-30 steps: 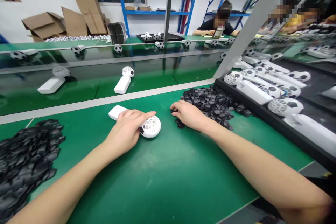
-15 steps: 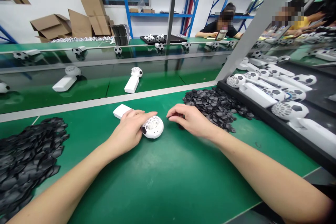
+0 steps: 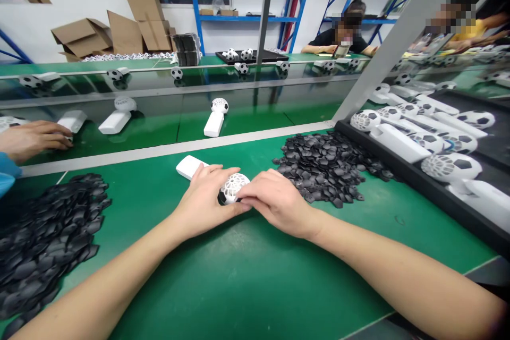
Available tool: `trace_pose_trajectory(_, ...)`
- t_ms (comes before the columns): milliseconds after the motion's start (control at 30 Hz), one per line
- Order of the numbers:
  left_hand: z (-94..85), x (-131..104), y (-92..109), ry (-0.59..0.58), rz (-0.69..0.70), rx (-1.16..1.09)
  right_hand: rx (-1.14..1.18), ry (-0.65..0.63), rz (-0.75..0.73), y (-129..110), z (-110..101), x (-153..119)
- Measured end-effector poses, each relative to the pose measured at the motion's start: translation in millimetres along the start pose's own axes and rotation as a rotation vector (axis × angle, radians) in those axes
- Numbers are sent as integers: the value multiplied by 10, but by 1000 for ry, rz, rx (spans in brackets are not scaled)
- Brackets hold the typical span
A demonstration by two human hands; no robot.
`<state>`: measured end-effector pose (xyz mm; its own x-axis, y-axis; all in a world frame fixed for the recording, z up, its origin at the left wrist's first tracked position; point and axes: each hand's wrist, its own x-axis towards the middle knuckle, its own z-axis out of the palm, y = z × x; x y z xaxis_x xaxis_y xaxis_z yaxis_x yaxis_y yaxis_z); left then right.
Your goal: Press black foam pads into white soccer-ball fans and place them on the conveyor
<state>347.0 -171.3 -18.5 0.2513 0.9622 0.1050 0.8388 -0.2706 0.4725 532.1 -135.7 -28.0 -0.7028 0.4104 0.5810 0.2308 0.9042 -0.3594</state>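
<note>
A white handheld fan point(image 3: 236, 185) with a football-shaped head and a block-like handle lies on the green table. My left hand point(image 3: 207, 196) is wrapped round its head, the thumb along the near side and the handle sticking out behind the fingers. At the head's right side, my right hand point(image 3: 279, 199) is closed in a pinch, its fingertips against the ball. Those fingertips hide most of whatever they hold; a small dark piece was in them earlier. Just beyond the right hand spreads a pile of small black pentagon pieces point(image 3: 322, 164).
Another pile of black pieces point(image 3: 59, 239) lies at the left. A black tray point(image 3: 358, 151) of football fans stands at the right beside a slanted metal post point(image 3: 406, 42). Fans lie on the conveyor point(image 3: 167, 122) ahead. Another person's hand point(image 3: 35, 138) reaches in at the left.
My right hand has moved left from beside the black pile to the fan head. My left thumb has come round the head's near side. Another person's hand has appeared at the left.
</note>
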Motion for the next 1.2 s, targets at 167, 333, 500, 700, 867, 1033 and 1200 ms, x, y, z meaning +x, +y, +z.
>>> trace_pose_trajectory(167,-21,-15,46,8,-47,-56,299,25,323,-9,26,16)
trace_pose_trajectory(333,-40,12,84,26,-78,-78,505,-114,517,-1,71,7)
trace_pose_trajectory(500,-53,27,68,27,-63,-111,518,-58,569,-3,115,15)
trace_pose_trajectory(700,15,-22,35,-21,22,-87,271,-159,559,246,-199,77)
trace_pose_trajectory(867,34,-6,21,-59,55,-25,-324,-324,688,401,-529,53)
trace_pose_trajectory(1033,54,-24,44,-90,51,-78,-363,-469,681,366,-470,34)
trace_pose_trajectory(1200,124,-48,63,7,45,-174,-333,-472,632,341,-403,25)
